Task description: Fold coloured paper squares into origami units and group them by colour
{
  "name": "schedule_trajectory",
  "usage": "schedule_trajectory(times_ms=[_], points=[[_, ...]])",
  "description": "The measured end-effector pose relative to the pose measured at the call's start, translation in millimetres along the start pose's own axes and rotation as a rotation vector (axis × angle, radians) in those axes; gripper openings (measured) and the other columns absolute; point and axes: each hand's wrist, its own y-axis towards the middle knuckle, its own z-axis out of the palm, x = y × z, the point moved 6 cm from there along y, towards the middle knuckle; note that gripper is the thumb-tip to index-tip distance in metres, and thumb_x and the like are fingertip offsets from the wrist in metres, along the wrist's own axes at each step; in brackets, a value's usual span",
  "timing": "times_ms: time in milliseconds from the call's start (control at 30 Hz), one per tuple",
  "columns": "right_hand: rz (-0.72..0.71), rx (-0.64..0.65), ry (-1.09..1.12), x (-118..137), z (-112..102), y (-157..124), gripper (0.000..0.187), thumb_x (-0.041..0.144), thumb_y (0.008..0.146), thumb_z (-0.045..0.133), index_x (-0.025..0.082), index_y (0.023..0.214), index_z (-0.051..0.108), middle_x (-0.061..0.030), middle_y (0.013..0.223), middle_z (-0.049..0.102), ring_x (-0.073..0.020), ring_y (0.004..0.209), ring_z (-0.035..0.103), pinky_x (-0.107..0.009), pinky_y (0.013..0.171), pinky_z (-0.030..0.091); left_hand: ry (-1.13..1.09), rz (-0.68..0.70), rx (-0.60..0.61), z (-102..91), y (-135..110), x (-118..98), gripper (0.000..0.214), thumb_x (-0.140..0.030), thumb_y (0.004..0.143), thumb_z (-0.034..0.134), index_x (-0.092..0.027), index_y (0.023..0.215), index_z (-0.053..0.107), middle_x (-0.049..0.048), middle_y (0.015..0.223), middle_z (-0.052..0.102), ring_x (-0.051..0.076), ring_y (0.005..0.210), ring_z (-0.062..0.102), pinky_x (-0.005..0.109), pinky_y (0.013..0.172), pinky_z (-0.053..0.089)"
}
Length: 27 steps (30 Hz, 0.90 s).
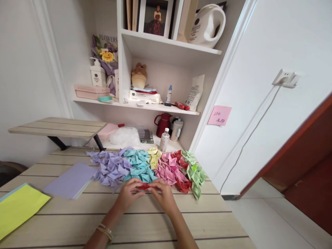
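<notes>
Between my two hands is a small folded piece of red paper [144,186], partly hidden by the fingers. My left hand [130,193] pinches its left end, and my right hand [162,194] pinches the right end. Just beyond the hands lie many folded paper boats grouped by colour: purple boats [112,167], blue boats [140,166], yellow boats [154,157], pink boats [168,169], red boats [183,186] and green boats [197,177]. Both hands are just above the slatted wooden table [145,224].
Purple paper sheets [70,180] and yellow paper [22,207] lie at the left, near a small raised wooden stand [59,127]. Behind the boats stand a clear bottle [164,140], a red jug [163,125] and white shelves [166,41]. A pink note [219,115] hangs on the wall.
</notes>
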Motion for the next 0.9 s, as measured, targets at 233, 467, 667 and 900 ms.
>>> schedule_trajectory(times_ms=[233, 467, 667, 900], points=[[-0.064, 0.013, -0.058, -2.5, 5.0, -2.1, 0.017, 0.028, 0.073, 0.064, 0.02, 0.089, 0.066, -0.0058, 0.078, 0.064, -0.0171, 0.068, 0.06, -0.027, 0.06, 0.05, 0.201, 0.131, -0.006, 4.4, -0.7, -5.1, 0.012, -0.021, 0.075, 0.057, -0.02, 0.069, 0.068, 0.0031, 0.074, 0.058, 0.017, 0.073, 0.058, 0.029, 0.068, 0.048], [-0.053, -0.035, -0.044, -8.2, 5.1, -2.8, 0.011, 0.028, 0.072, 0.065, 0.018, 0.077, 0.064, -0.0046, 0.073, 0.064, -0.0157, 0.065, 0.059, -0.024, 0.058, 0.047, 0.193, 0.132, 0.011, 5.1, -1.9, -7.6, 0.012, -0.021, 0.076, 0.056, -0.02, 0.07, 0.066, 0.0039, 0.082, 0.054, 0.015, 0.073, 0.057, 0.027, 0.067, 0.048], [0.044, -0.041, 0.001, -14.3, 3.5, -2.2, 0.017, 0.033, 0.065, 0.071, 0.017, 0.071, 0.065, -0.0027, 0.067, 0.065, -0.014, 0.056, 0.057, -0.023, 0.053, 0.045, 0.137, 0.048, -0.021, 0.0, -1.0, -2.5, 0.014, -0.025, 0.07, 0.064, -0.017, 0.058, 0.063, 0.0034, 0.078, 0.053, 0.015, 0.07, 0.056, 0.023, 0.056, 0.048], [-0.018, 0.031, -0.085, -6.0, 4.3, -1.3, 0.011, 0.028, 0.074, 0.063, 0.018, 0.069, 0.066, -0.0034, 0.067, 0.065, -0.0162, 0.063, 0.059, -0.025, 0.06, 0.044, 0.118, 0.066, 0.069, 3.7, 1.4, -6.0, 0.013, -0.024, 0.072, 0.062, -0.019, 0.061, 0.065, 0.0031, 0.076, 0.054, 0.016, 0.072, 0.055, 0.025, 0.062, 0.047]])
